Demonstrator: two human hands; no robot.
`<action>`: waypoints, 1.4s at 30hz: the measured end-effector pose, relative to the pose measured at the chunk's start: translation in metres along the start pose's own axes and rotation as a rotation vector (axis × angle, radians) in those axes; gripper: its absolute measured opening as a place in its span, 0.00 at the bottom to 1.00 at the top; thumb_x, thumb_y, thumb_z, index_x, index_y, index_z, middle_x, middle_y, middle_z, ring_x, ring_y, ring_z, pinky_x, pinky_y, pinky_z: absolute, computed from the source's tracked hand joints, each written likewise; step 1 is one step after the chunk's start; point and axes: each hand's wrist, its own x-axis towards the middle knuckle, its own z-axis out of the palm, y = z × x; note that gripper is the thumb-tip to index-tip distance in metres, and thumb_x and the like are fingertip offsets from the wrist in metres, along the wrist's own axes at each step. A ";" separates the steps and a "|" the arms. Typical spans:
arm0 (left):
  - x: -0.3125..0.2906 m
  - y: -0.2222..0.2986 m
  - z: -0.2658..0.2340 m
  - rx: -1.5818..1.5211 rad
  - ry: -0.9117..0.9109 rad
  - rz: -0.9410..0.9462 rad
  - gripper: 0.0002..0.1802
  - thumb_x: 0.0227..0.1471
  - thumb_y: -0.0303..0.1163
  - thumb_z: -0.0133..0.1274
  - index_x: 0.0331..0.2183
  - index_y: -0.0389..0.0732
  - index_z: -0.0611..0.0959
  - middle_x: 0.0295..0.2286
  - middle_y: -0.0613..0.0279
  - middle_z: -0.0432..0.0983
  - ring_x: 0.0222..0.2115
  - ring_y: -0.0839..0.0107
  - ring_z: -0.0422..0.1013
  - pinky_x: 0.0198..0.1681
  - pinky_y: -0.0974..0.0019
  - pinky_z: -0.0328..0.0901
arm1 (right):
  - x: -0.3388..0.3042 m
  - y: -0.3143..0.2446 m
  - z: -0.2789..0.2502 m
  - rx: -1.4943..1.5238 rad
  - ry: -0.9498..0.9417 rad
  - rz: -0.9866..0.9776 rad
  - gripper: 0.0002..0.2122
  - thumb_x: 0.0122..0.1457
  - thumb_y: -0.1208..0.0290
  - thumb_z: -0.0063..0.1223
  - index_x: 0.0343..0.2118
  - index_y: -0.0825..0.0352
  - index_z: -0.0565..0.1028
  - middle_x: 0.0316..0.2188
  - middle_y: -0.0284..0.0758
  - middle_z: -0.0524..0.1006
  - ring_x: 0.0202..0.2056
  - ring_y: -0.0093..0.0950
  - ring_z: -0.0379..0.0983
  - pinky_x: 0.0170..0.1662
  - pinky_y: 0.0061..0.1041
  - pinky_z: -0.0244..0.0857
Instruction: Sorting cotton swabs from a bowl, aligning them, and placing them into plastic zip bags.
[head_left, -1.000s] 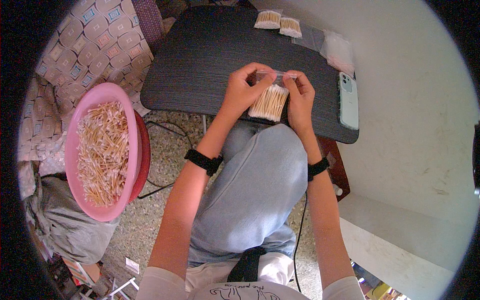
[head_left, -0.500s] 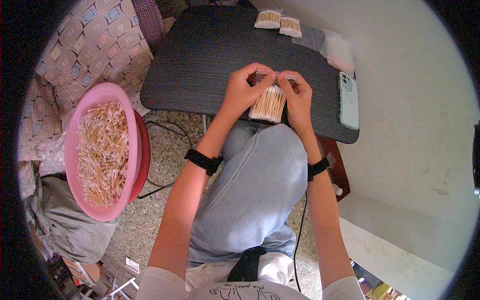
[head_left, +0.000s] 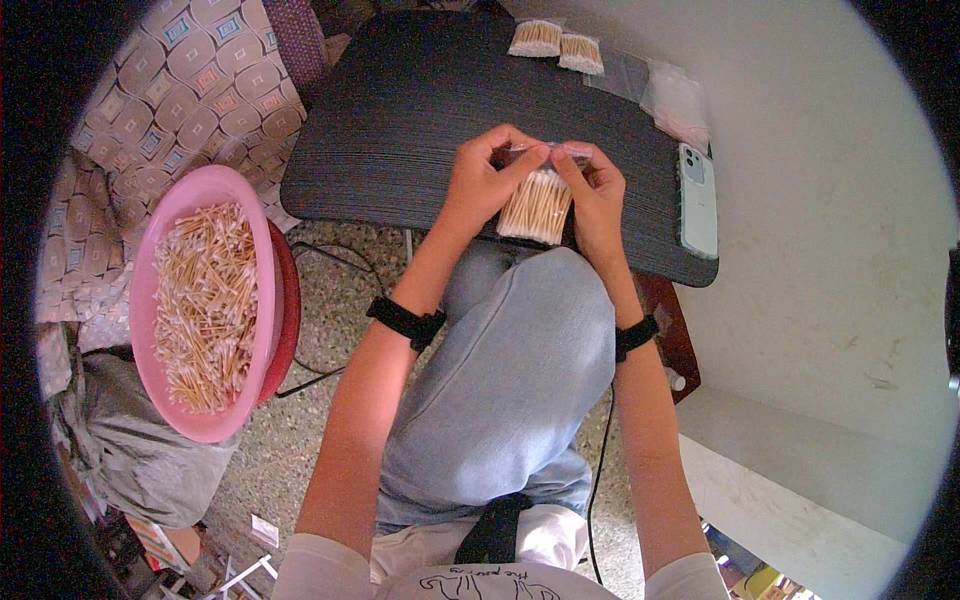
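A clear plastic bag of cotton swabs (head_left: 535,208) lies at the near edge of the black table, its swabs standing side by side with white tips at both ends. My left hand (head_left: 488,178) pinches the bag's top edge between thumb and fingers. Close beside it, my right hand (head_left: 594,188) pinches the same edge, the two thumbs almost touching. Part of the bag's top is hidden behind my fingers.
Two filled swab bags (head_left: 555,47) lie at the table's (head_left: 390,120) far edge, near flat clear bags (head_left: 672,100). A pale phone (head_left: 697,200) rests at the right edge, by a white wall. Left, a pink basin (head_left: 143,300) holds many loose swabs.
Both hands keep their grip on the bag's top edge. My left hand has shifted very slightly to the left; the bag of swabs stays in place.
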 end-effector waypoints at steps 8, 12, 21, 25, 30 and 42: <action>-0.001 0.000 0.003 -0.011 0.041 -0.010 0.08 0.49 0.32 0.57 0.28 0.37 0.81 0.26 0.64 0.79 0.27 0.80 0.72 0.32 0.75 0.66 | -0.001 -0.001 0.001 0.007 0.033 -0.061 0.05 0.54 0.75 0.55 0.33 0.68 0.76 0.30 0.29 0.76 0.32 0.18 0.70 0.37 0.18 0.63; 0.000 -0.003 0.004 -0.205 0.103 -0.054 0.07 0.50 0.29 0.55 0.31 0.35 0.80 0.28 0.61 0.79 0.29 0.77 0.74 0.34 0.73 0.67 | -0.001 0.000 -0.001 0.013 0.067 -0.039 0.05 0.54 0.75 0.56 0.33 0.68 0.75 0.30 0.29 0.76 0.32 0.18 0.69 0.37 0.18 0.63; 0.001 -0.008 0.002 -0.138 0.034 -0.013 0.07 0.50 0.28 0.55 0.32 0.35 0.80 0.28 0.61 0.79 0.30 0.77 0.74 0.35 0.73 0.67 | 0.000 0.001 -0.003 0.012 0.067 -0.027 0.05 0.53 0.75 0.57 0.32 0.68 0.75 0.29 0.28 0.75 0.31 0.17 0.69 0.36 0.18 0.63; 0.001 -0.004 0.003 -0.170 0.025 -0.035 0.07 0.49 0.29 0.55 0.32 0.36 0.80 0.28 0.62 0.79 0.30 0.78 0.74 0.34 0.74 0.67 | -0.001 0.000 -0.004 0.027 0.059 0.000 0.05 0.53 0.75 0.57 0.32 0.68 0.76 0.29 0.28 0.76 0.31 0.17 0.69 0.37 0.18 0.63; 0.000 -0.001 0.001 -0.021 -0.025 -0.029 0.07 0.49 0.30 0.56 0.31 0.37 0.81 0.28 0.63 0.79 0.29 0.79 0.73 0.33 0.74 0.66 | -0.002 -0.005 0.000 0.003 0.011 0.011 0.05 0.53 0.75 0.57 0.31 0.69 0.77 0.29 0.28 0.76 0.31 0.18 0.70 0.37 0.17 0.64; -0.001 -0.001 0.003 -0.095 0.008 -0.056 0.09 0.51 0.30 0.55 0.34 0.35 0.80 0.29 0.63 0.78 0.30 0.78 0.72 0.34 0.74 0.67 | -0.002 -0.003 0.002 -0.018 0.032 0.016 0.06 0.54 0.74 0.56 0.33 0.70 0.76 0.29 0.29 0.77 0.31 0.16 0.70 0.36 0.17 0.64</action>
